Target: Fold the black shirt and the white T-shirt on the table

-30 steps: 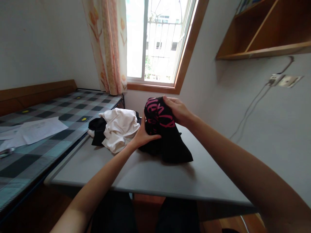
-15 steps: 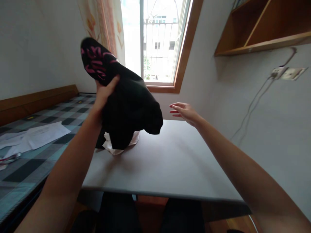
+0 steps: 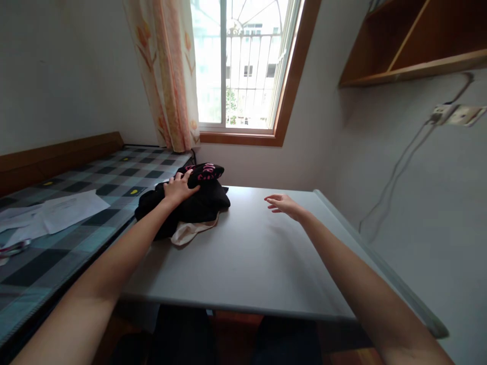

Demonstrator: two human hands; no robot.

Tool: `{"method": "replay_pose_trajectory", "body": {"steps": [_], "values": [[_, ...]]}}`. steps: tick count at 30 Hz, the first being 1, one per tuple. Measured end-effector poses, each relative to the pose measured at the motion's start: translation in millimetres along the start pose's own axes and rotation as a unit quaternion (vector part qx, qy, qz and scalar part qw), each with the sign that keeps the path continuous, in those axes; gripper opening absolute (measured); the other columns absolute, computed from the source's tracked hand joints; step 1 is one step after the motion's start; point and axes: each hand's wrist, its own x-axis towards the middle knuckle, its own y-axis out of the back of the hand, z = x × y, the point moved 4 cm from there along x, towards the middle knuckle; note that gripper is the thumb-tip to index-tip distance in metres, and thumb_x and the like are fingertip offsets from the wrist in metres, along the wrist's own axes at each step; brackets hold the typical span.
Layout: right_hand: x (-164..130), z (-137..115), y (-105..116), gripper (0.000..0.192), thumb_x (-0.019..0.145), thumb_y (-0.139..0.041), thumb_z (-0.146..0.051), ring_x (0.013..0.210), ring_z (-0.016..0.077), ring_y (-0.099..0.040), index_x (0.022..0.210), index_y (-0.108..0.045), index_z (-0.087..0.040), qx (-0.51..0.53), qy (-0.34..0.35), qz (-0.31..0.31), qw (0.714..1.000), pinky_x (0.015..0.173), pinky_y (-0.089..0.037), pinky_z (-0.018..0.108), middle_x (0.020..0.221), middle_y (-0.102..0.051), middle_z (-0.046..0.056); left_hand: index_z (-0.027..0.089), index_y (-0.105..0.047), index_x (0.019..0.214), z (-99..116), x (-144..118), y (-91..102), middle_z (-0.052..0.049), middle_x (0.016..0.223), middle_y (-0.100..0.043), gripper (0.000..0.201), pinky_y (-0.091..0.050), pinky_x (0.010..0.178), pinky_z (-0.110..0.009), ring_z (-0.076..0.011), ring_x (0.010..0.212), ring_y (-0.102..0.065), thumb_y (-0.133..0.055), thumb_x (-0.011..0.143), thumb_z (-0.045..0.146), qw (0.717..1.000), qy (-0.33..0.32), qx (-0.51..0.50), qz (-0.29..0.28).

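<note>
A black garment with pink lettering (image 3: 207,190) lies on top of a clothes pile at the far left corner of the grey table (image 3: 266,253). My left hand (image 3: 179,186) rests flat on that garment, fingers spread over the cloth. A white garment (image 3: 187,232) pokes out from under the pile. My right hand (image 3: 283,204) hovers just above the table's far middle, palm down and fingers apart, holding nothing.
A bed with a checked blue-grey cover (image 3: 57,223) runs along the left, with white papers (image 3: 57,208) on it. A curtain (image 3: 167,76) and window (image 3: 243,66) stand behind the table. A wooden shelf (image 3: 411,45) and a wall socket with cable (image 3: 452,114) are at right.
My left hand carried the black garment up and to the left, then set it down on the pile over the white garment. My right hand let go and now hovers open.
</note>
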Motion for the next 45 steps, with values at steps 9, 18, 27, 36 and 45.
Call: {"method": "replay_pose_trajectory", "body": {"steps": [9, 18, 27, 36, 45], "values": [[1, 45, -5, 0.022, 0.078, -0.073, -0.030, 0.073, 0.0151, -0.069, 0.093, -0.069, -0.015, 0.050, -0.015, 0.010, 0.999, 0.057, -0.055, 0.022, 0.104, -0.070, 0.013, 0.020, -0.054, 0.137, -43, 15, 44.1, -0.022, 0.132, -0.049, 0.054, -0.038, 0.094, -0.056, -0.0435, 0.118, -0.048, -0.045, 0.090, 0.044, 0.985, 0.068, -0.033, 0.154], [12, 70, -11, 0.020, 0.076, -0.058, -0.023, 0.061, 0.0126, -0.059, 0.087, -0.071, -0.013, 0.011, 0.055, 0.115, 0.992, 0.057, -0.047, 0.023, 0.069, -0.066, 0.004, 0.034, -0.037, 0.150, -28, 2, -2.4, -0.014, 0.154, -0.030, 0.067, -0.028, 0.107, -0.060, -0.0406, 0.140, -0.028, -0.042, 0.090, 0.063, 0.998, -0.061, 0.011, 0.034], [5, 70, -16, 0.029, 0.081, -0.051, -0.029, 0.086, 0.0214, -0.067, 0.091, -0.075, -0.016, -0.166, 0.132, 0.145, 0.966, 0.084, -0.050, 0.033, 0.096, -0.075, 0.010, 0.030, -0.036, 0.151, -2, -22, -28.1, -0.014, 0.162, -0.016, 0.076, -0.008, 0.111, -0.068, -0.0458, 0.146, -0.006, -0.047, 0.086, 0.068, 0.994, -0.074, 0.072, 0.047], [-5, 71, -19, 0.032, 0.088, -0.049, -0.021, 0.120, 0.0253, -0.056, 0.110, -0.072, -0.015, -0.352, 0.130, 0.193, 0.906, 0.106, -0.039, 0.038, 0.124, -0.067, 0.013, 0.029, -0.034, 0.152, 4, -23, -36.3, -0.015, 0.163, -0.013, 0.075, -0.009, 0.109, -0.070, -0.0467, 0.147, -0.003, -0.046, 0.088, 0.066, 0.995, -0.050, 0.078, 0.034], [-10, 81, -12, 0.030, 0.090, -0.051, -0.027, 0.122, 0.0260, -0.054, 0.110, -0.072, -0.019, -0.411, 0.110, 0.191, 0.884, 0.105, -0.039, 0.039, 0.130, -0.063, 0.013, 0.024, -0.037, 0.151, 9, -45, -21.5, -0.015, 0.160, -0.023, 0.066, -0.008, 0.113, -0.066, -0.0404, 0.148, -0.007, -0.045, 0.092, 0.053, 0.992, -0.068, 0.016, 0.108]]}}
